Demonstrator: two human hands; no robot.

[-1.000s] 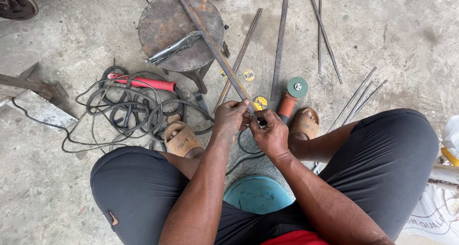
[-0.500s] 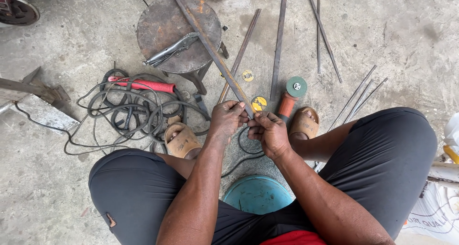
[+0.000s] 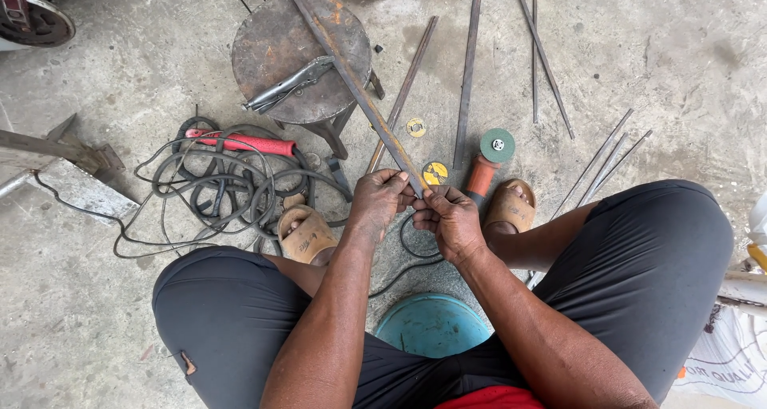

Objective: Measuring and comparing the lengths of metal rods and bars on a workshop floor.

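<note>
1. Rusty steel is the matter in hand: a long angle bar (image 3: 351,81) runs from the top of the view across the round metal stool (image 3: 272,41) and down to the person's knees, where both hands pinch its near end.
2. Left hand (image 3: 382,204) is closed on the bar's end from the left; right hand (image 3: 452,221) is closed on it from the right, fingertips meeting at the tip.
3. Judged from this, the bare fingers sit right on a cut end, so a burr or sharp edge could nick them if the bar slides.
4. Only the stool props the bar up; should the grip loosen, its near end would likely drop towards the sandalled feet (image 3: 304,235).
5. Locking pliers (image 3: 289,83) lie loose on the stool beside the bar and could be knocked off.
6. An angle grinder (image 3: 489,160) and coiled cables (image 3: 216,181) lie on the concrete floor (image 3: 671,49) close by, a possible snag.
</note>
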